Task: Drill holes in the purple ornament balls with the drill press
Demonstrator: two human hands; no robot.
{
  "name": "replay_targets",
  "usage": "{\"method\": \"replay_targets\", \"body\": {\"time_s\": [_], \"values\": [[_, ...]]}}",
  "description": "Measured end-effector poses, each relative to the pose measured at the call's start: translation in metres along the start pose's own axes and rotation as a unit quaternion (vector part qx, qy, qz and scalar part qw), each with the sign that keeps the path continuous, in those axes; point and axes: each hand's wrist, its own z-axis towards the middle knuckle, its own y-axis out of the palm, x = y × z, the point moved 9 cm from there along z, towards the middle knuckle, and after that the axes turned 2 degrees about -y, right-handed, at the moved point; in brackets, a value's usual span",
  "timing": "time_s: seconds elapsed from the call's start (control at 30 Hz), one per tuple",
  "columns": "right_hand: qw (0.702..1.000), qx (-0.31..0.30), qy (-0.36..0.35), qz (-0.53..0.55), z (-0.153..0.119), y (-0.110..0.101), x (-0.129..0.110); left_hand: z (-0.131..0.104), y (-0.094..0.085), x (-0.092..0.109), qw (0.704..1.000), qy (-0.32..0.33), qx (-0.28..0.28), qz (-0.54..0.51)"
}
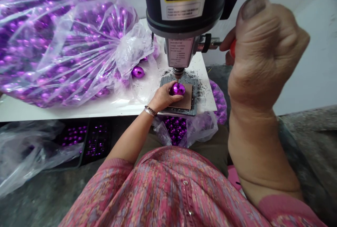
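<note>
My left hand (163, 97) grips a shiny purple ball (178, 89) between thumb and fingers, on a brown board (186, 101) over the drill press's grey base (195, 109). The bit (178, 79) of the drill press (184, 9) points down at the ball's top; whether it touches cannot be told. High on the right, my right hand (256, 51) is closed around the red knob (232, 48) of the machine's lever (216, 44).
A large clear bag (65, 44) of purple balls covers the left of the white table (118, 109). One loose ball (138, 72) lies beside it. Dark shavings surround the base. Below the front edge hangs an open bag (202, 127) with purple balls; a black crate (84, 149) stands lower left.
</note>
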Motion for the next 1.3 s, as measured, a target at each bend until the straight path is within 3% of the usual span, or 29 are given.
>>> {"method": "replay_targets", "body": {"time_s": [0.23,0.43,0.83,1.07,1.3], "values": [[0.999,0.011,0.014,-0.039,-0.027,-0.007,0.006,-0.001,0.0,0.0,1.0,0.008,0.012,0.016],[0.996,0.009,-0.035,-0.079,-0.036,-0.007,0.006,-0.003,-0.001,0.003,1.0,0.012,0.01,0.024],[0.991,0.033,-0.07,-0.112,-0.054,-0.009,0.014,-0.002,0.002,-0.006,1.0,0.008,0.015,-0.002],[0.989,0.066,-0.077,-0.111,-0.065,-0.009,0.022,-0.003,0.002,-0.004,0.999,0.02,0.024,0.01],[0.989,0.059,-0.116,-0.071,-0.081,0.001,0.035,-0.005,0.002,-0.004,0.999,0.023,0.027,0.023]]}}
